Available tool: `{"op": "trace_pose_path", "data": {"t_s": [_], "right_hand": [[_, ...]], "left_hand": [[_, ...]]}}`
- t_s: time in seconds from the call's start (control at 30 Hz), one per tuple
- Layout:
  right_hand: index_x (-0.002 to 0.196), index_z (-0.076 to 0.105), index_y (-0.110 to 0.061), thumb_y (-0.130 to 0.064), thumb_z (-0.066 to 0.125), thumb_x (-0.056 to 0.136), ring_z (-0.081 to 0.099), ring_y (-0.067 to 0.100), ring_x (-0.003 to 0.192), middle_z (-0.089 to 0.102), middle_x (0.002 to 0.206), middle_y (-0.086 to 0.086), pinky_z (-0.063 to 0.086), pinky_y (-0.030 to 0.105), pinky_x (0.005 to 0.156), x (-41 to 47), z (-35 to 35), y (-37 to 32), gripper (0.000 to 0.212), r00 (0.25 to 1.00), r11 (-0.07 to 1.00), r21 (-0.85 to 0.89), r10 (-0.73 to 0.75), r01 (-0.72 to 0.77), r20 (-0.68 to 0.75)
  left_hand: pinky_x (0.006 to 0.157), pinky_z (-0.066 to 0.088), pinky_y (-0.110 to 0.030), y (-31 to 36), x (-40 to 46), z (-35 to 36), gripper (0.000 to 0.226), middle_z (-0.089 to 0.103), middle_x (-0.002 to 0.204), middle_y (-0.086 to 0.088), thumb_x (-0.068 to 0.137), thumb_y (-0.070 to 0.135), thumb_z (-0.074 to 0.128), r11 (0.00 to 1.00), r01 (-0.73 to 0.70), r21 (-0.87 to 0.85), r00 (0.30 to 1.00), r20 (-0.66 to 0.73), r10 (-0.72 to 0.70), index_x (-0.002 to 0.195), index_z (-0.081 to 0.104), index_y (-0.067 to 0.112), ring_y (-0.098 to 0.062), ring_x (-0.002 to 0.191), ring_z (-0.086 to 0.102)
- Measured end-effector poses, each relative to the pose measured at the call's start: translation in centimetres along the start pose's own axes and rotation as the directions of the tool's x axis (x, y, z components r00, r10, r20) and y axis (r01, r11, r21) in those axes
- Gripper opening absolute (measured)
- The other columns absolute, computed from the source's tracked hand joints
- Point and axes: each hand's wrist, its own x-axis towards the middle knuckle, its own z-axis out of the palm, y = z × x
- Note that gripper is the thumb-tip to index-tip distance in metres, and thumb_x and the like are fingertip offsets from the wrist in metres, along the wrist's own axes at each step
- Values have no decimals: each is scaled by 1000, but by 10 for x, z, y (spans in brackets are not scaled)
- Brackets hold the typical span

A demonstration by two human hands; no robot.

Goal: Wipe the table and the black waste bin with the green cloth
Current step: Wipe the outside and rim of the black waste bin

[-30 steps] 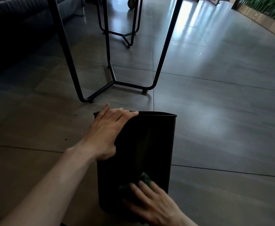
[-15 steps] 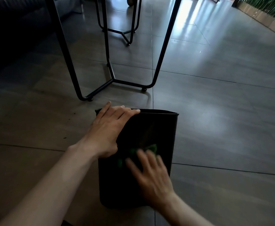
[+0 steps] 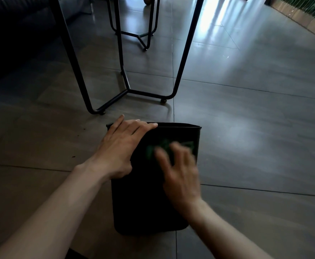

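A: In the head view, what is the left hand doing on the black waste bin?

B: It is lying flat on the bin's upper side, fingers straight and reaching to the rim, holding nothing. I judge it is bracing the bin, which is lying tipped on the floor, so the wiping is not pushing it around.

A: And the right hand?

B: It is pressing the green cloth against the bin's near face, close to the rim. The fingers are spread and look fairly straight over the cloth, pushing rather than pinching, though the hand is blurred with motion and I cannot be sure of every finger. The cloth is showing only as a green smear past the fingertips.

A: Where is the table?

B: Only its black metal legs are showing, standing on the floor just beyond the bin's mouth. The top is out of view. A second set of legs is standing further back.

A: What is differing from a second ago?

B: The right hand and cloth are sitting much higher now; a second ago they were down near the bin's base, and half a second ago about midway. So the stroke is running from base toward rim. The left hand is staying put, and the bin is hardly shifting.
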Motion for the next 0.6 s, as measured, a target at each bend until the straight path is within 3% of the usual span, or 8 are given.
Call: {"op": "trace_pose_path", "data": {"t_s": [0.1, 0.17, 0.23, 0.3, 0.37, 0.4, 0.5, 0.6], "right_hand": [[137, 52, -31, -24, 48, 96, 50, 36, 111, 49, 133, 14, 60, 42, 81, -71, 6, -16, 42, 866, 883, 7, -461, 469, 193], [134, 56, -35, -24, 48, 97, 52, 32, 111, 53, 132, 10, 61, 39, 81, -86, 3, -7, 40, 815, 843, 44, -530, 536, 236], [136, 54, -31, -24, 64, 90, 48, 36, 111, 47, 134, 14, 62, 45, 81, -62, -1, 8, 48, 898, 915, 30, -401, 402, 181], [138, 51, -24, -20, 81, 79, 45, 39, 111, 42, 133, 17, 60, 50, 79, -17, -6, 22, 65, 995, 997, 36, -71, 69, 74], [138, 55, -21, -24, 77, 82, 44, 39, 114, 42, 132, 17, 57, 50, 79, 25, -9, 27, 61, 985, 984, 55, 171, -171, -1], [138, 56, -20, -26, 74, 84, 45, 39, 115, 42, 133, 17, 56, 51, 81, 34, -7, 24, 57, 981, 979, 56, 195, -194, -5], [138, 52, -23, -25, 64, 89, 46, 42, 115, 41, 135, 18, 58, 53, 85, -2, 4, 2, 51, 989, 991, -6, -135, 136, 67], [134, 55, -36, -27, 46, 98, 48, 34, 115, 47, 135, 12, 60, 42, 84, -68, 7, -10, 38, 831, 857, 30, -507, 515, 229]], "left_hand": [[125, -7, -36, 0, -1, 1, 115, 35, 150, 12, 61, 9, 74, 1000, 2, -10, 1000, -5, -2, 154, 14, 41, -11, 150, 19], [125, -6, -36, 0, -2, 3, 113, 35, 151, 12, 61, 10, 73, 1000, -6, -20, 1000, -12, 6, 154, 16, 40, -11, 149, 19], [125, -6, -36, -1, -1, 3, 114, 35, 151, 12, 60, 9, 73, 1000, -7, -8, 1000, -15, 7, 154, 16, 40, -12, 149, 19], [125, -6, -36, -1, -1, 2, 116, 34, 151, 12, 60, 8, 75, 1000, -1, -2, 1000, -9, 1, 154, 15, 40, -12, 150, 19], [126, -5, -37, 1, 0, 1, 114, 34, 151, 11, 61, 10, 74, 1000, 4, -12, 1000, -7, -4, 154, 15, 41, -12, 150, 18], [126, -5, -37, 1, 0, 0, 113, 34, 151, 11, 62, 11, 72, 1000, 6, -17, 1000, -3, -6, 154, 15, 40, -12, 150, 19], [125, -7, -35, 1, 0, -1, 115, 33, 152, 13, 62, 9, 73, 1000, 8, -10, 1000, 1, -8, 154, 14, 41, -10, 150, 18], [125, -7, -33, 1, -1, 0, 118, 33, 152, 14, 59, 8, 75, 1000, 5, -7, 1000, 7, -5, 154, 14, 41, -9, 150, 18]]}}
